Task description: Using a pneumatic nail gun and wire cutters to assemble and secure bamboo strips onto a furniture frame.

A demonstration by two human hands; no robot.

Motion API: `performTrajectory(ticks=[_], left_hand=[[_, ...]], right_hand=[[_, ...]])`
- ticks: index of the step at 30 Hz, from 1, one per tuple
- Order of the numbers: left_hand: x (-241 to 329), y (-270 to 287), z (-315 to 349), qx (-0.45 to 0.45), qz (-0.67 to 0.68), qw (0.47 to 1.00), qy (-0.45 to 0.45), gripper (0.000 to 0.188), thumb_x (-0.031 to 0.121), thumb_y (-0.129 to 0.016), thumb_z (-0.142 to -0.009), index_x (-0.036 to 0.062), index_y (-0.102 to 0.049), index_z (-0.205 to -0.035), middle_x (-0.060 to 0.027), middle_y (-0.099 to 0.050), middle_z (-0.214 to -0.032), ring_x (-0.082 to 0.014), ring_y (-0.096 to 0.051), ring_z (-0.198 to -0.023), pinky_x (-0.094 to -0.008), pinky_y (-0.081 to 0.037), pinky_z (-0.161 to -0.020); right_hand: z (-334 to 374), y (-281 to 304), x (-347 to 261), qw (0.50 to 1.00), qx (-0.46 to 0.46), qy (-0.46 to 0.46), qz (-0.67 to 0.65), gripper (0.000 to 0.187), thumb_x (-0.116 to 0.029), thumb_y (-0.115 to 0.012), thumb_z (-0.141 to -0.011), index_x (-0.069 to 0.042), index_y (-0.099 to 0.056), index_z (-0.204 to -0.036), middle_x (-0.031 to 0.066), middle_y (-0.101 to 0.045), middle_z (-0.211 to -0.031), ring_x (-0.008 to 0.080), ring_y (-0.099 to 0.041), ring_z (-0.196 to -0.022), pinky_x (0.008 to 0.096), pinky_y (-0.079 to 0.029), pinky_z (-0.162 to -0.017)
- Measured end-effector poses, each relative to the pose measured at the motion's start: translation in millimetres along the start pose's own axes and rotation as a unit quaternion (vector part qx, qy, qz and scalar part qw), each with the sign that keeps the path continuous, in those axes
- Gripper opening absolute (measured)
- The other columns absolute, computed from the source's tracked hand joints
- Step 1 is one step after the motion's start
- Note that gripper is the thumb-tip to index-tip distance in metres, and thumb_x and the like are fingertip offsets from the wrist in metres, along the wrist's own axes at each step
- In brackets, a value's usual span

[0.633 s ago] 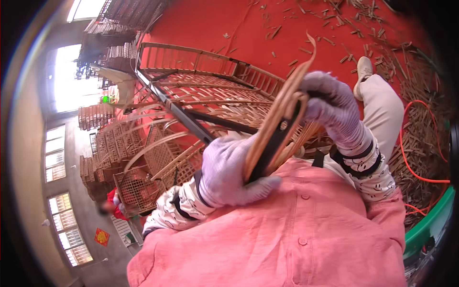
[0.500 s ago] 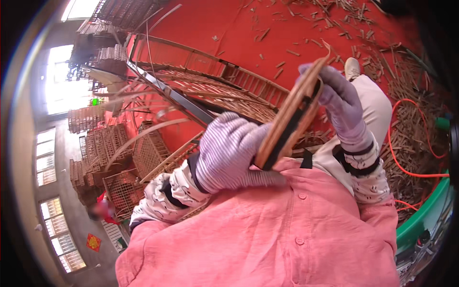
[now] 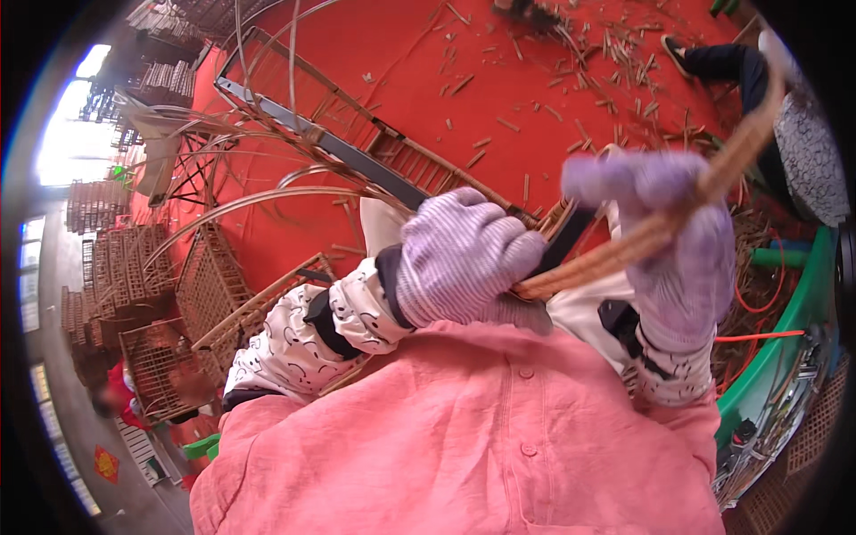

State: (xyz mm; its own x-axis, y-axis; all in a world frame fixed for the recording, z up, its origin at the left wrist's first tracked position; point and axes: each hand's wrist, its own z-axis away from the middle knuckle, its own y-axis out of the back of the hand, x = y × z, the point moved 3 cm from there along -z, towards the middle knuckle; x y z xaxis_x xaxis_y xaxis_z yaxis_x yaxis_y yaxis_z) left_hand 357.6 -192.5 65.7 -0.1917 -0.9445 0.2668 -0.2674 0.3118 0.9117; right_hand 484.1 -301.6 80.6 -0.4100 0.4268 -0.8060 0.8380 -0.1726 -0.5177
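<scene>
In a striped purple-and-white glove, my left hand (image 3: 464,254) is closed around the near end of a reddish-brown wooden strip (image 3: 606,266), in front of my pink shirt. From there the strip rises to the right in a curve, its far part smeared by motion. My right hand (image 3: 664,232), gloved alike and blurred, has its fingers bent about the strip's middle. A dark flat bar (image 3: 357,169) reaches away beyond my left hand, alongside a slatted bamboo frame (image 3: 401,143). Part of the bar is hidden behind my hands.
Slatted bamboo crates (image 3: 143,267) are stacked at the left, with long bent canes (image 3: 232,203) arching near them. Wood offcuts (image 3: 615,85) litter the red floor (image 3: 428,71). A green rim (image 3: 785,330), an orange hose (image 3: 758,336) and another person (image 3: 810,147) are at the right.
The strip has swung to the right, now lying flatter and curved. My right hand has moved right and nearer; my left hand keeps its hold. A person has come into view at the right.
</scene>
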Motion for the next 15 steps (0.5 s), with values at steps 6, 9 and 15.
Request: performTrajectory(ticks=[6, 9, 15], left_hand=[[-9.9, -5.0, 4.0, 0.009, 0.082, 0.995, -0.062, 0.043, 0.049, -0.061, -0.068, 0.0078, -0.051, -0.069, -0.0072, -0.054, -0.065, -0.0249, -0.057, -0.064, -0.0356, -0.043, -0.061], [-8.4, 1.8, 2.3, -0.016, 0.040, 0.998, -0.055, 0.037, 0.043, -0.064, -0.062, 0.0087, -0.055, -0.073, -0.0058, -0.057, -0.068, -0.0229, -0.057, -0.066, -0.0345, -0.044, -0.064], [-26.6, 13.5, -29.5, -0.064, 0.047, 0.996, 0.040, 0.044, 0.052, -0.063, -0.065, 0.0089, -0.062, -0.068, -0.0096, -0.058, -0.059, -0.0275, -0.060, -0.056, -0.0392, -0.046, -0.049]], right_hand=[[15.8, -43.5, 3.3, 0.991, 0.114, -0.031, -0.056, 0.025, -0.034, -0.034, -0.095, -0.013, -0.037, -0.082, 0.0029, -0.043, -0.058, 0.0164, -0.041, -0.051, 0.0408, -0.039, -0.065], [14.1, -55.8, -0.6, 0.996, 0.056, -0.028, -0.067, 0.027, -0.031, -0.028, -0.097, -0.011, -0.040, -0.083, 0.0014, -0.040, -0.050, 0.0154, -0.036, -0.038, 0.0422, -0.044, -0.058], [-8.9, -56.0, -8.8, 0.996, 0.073, 0.043, 0.028, 0.022, -0.026, -0.039, -0.095, -0.007, -0.047, -0.088, -0.0001, -0.040, -0.062, 0.0127, -0.039, -0.052, 0.0362, -0.043, -0.059]])
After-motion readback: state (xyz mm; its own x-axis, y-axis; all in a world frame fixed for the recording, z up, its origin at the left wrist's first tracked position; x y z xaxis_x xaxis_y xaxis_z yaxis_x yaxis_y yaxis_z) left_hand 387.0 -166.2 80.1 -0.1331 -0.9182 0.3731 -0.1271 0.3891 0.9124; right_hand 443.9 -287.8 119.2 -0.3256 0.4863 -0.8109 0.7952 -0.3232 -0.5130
